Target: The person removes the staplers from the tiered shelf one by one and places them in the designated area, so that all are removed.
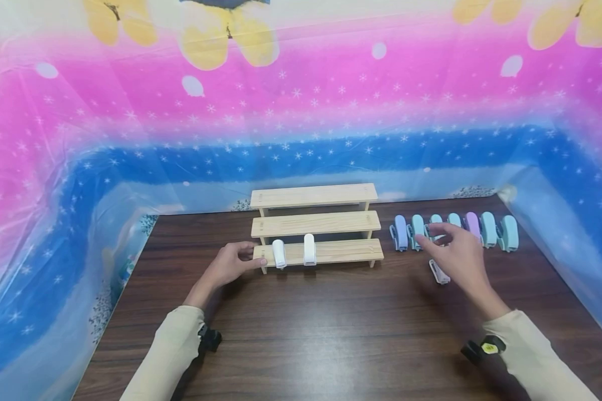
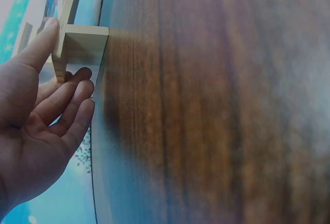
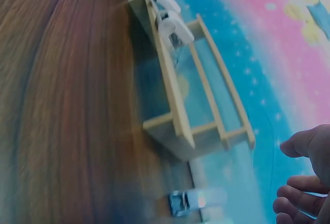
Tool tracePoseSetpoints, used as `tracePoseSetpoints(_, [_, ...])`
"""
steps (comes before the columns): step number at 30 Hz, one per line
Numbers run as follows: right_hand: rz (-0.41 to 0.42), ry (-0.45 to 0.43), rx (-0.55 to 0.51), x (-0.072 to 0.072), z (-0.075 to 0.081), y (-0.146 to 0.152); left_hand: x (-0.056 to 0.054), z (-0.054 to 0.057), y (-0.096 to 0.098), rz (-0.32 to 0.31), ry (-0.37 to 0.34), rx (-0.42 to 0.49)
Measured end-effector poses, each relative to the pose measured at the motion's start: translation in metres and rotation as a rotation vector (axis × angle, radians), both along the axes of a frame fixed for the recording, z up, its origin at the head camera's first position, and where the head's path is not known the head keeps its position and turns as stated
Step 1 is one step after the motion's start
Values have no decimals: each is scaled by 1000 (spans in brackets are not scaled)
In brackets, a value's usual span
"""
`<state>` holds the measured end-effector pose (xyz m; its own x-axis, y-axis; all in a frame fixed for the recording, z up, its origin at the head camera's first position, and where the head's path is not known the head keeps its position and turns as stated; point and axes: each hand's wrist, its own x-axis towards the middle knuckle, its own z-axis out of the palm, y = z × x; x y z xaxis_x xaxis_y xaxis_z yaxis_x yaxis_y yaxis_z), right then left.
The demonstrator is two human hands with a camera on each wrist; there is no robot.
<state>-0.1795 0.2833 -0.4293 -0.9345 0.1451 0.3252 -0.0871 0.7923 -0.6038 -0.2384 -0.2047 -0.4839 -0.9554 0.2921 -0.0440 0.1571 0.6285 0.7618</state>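
A three-step wooden stand [image 1: 316, 224] stands at the back middle of the table. Two white staplers [image 1: 309, 250] are on the left half of its lowest step. My left hand [image 1: 233, 263] holds that step's left end, thumb on the board and fingers curled behind it, as the left wrist view also shows. To the right, a row of staplers [image 1: 399, 233] in lavender, teal and purple lines the table. Over the row's middle hovers my right hand [image 1: 459, 253], fingers loosely bent, nothing between thumb and fingertips. Partly beneath it lies one pale stapler [image 1: 438, 272] in front of the row.
The dark wood-grain table [image 1: 306, 334] has its back edge right behind the stand and the row. A printed cloth [image 1: 301, 111] hangs as a backdrop along the back and both sides. Black camera straps [image 1: 210, 338] sit on both wrists.
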Motion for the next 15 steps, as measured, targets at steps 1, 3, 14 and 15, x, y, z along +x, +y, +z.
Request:
tracePoseSetpoints(1, [10, 7, 0, -1, 2, -4, 0, 0, 0, 0, 0, 2])
tracePoseSetpoints(3, [28, 19, -4, -4, 5, -13, 0, 0, 0, -2, 2, 0])
tracePoseSetpoints(14, [148, 19, -78, -19, 9, -58, 1, 0, -1, 2, 10, -5])
tracePoseSetpoints(15, [158, 14, -81, -20, 9, -62, 1, 0, -1, 2, 11, -3])
